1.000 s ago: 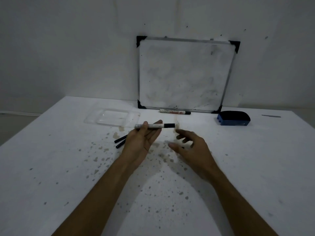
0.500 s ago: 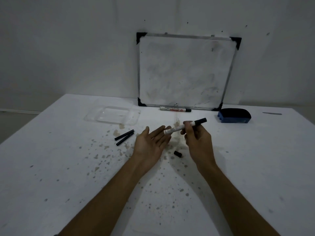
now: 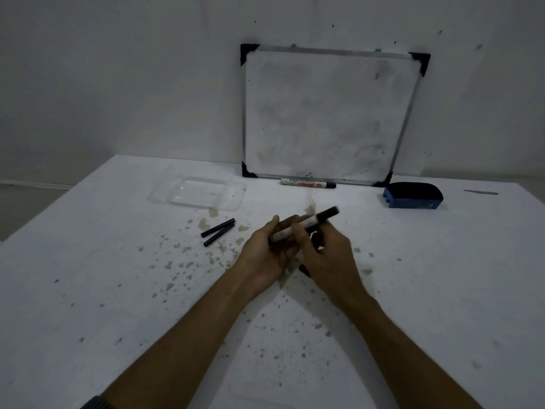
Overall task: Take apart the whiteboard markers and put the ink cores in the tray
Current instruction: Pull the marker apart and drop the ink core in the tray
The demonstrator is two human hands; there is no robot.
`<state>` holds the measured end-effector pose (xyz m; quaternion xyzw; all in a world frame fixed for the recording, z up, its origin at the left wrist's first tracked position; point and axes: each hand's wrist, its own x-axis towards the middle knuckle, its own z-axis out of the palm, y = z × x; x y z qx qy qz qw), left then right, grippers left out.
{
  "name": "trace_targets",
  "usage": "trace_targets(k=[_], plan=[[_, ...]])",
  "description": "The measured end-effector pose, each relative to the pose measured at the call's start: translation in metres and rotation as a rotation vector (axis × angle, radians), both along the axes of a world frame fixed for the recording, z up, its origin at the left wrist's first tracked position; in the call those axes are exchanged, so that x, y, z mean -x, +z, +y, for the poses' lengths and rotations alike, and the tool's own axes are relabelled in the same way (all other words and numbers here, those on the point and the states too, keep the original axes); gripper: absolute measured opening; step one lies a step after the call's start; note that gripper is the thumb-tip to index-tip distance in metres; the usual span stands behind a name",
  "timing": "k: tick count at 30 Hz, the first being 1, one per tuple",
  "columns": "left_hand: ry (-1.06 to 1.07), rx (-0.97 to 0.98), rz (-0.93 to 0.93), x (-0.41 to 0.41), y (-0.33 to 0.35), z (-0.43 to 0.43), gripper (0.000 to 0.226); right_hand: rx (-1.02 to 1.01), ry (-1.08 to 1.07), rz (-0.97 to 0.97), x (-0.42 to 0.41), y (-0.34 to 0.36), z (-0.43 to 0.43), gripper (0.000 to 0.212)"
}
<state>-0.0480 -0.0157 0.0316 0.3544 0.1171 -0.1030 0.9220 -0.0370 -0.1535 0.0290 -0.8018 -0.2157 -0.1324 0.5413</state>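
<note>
A: The right hand (image 3: 327, 255) is curled around the middle of the marker (image 3: 306, 224), fingers closed on the barrel, with the dark end poking up and away toward the eraser (image 3: 413, 195). The left hand (image 3: 271, 249) is half open underneath, palm up, its fingers cradling the pale end.

B: Where's everything else in the head view, the only one we have?

A: The tray (image 3: 197, 193) sits at the far left of the table (image 3: 88, 276), clear and apparently empty. Two black sticks (image 3: 218, 232), likely cores, lie just short of it, on the table, not in it. A second marker (image 3: 308, 182) rests against the foot of the whiteboard (image 3: 324, 113). A small dark piece (image 3: 304, 270) peeks out below the right hand; I'd guess a cap or plug, but it's mostly hidden.

B: What might go wrong?

A: If the end plug is stiff, a hard pull could make it release suddenly, and the core or plug could fly off the table. The left hand's loose cradle wouldn't stop the barrel twisting either. Ink is the other risk: a wet core pinched too hard would smear fingers and add to the stains already on the table. And the sticks beside the tray could be forgotten there.
</note>
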Motion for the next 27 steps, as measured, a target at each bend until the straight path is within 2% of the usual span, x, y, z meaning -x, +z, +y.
trace_targets(k=[3, 5, 10, 13, 16, 19, 21, 23, 27], plan=[[0.007, -0.001, -0.029, -0.003, 0.000, 0.003, 0.042, -0.232, -0.068, 0.125, -0.008, 0.009, -0.006, 0.010], [0.008, -0.022, -0.036, -0.005, -0.001, 0.007, 0.039, -0.300, -0.093, 0.206, -0.012, 0.011, -0.012, 0.011], [0.034, -0.339, -0.106, -0.012, -0.004, 0.019, 0.022, -0.511, 0.022, 0.410, -0.015, 0.015, -0.027, 0.016], [-0.025, -0.488, -0.182, -0.010, -0.004, 0.031, 0.021, -0.569, 0.059, 0.435, -0.014, 0.017, -0.032, 0.018], [-0.059, -0.518, -0.229, -0.006, -0.002, 0.039, 0.026, -0.573, 0.018, 0.438, -0.017, 0.014, -0.033, 0.035], [-0.088, -0.645, -0.270, -0.001, 0.000, 0.050, 0.030, -0.710, -0.007, 0.435, -0.022, 0.013, -0.039, 0.048], [-0.107, -0.756, -0.298, 0.002, 0.001, 0.060, 0.036, -0.760, -0.014, 0.421, -0.025, 0.012, -0.047, 0.046], [-0.083, -0.873, -0.330, 0.003, 0.000, 0.068, 0.036, -0.633, -0.059, 0.372, -0.028, 0.011, -0.055, 0.031], [0.013, -1.034, -0.351, 0.000, -0.010, 0.069, 0.017, -0.100, -0.213, 0.175, -0.029, 0.000, -0.058, 0.023]])
